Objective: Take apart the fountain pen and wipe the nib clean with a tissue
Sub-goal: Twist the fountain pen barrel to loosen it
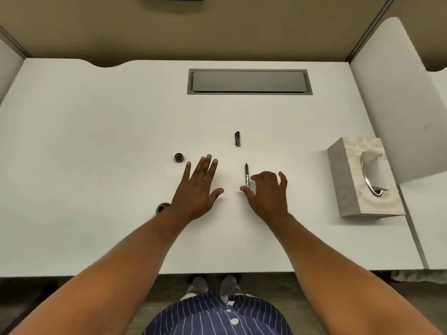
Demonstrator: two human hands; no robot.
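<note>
The uncapped fountain pen (247,174) lies on the white desk (96,141) with its nib pointing away from me. Its dark cap (237,139) lies apart, a little farther back. My right hand (267,192) hovers just right of the pen, fingers spread, fingertips touching or nearly touching the barrel. My left hand (199,187) is flat and open over the desk, left of the pen, holding nothing. A grey tissue box (362,175) with a tissue showing in its slot stands at the right.
A small dark ink bottle (179,157) stands left of my left hand, and its round lid (162,208) lies by my left wrist. A grey cable hatch (249,81) is set into the desk at the back. Partition walls enclose the desk.
</note>
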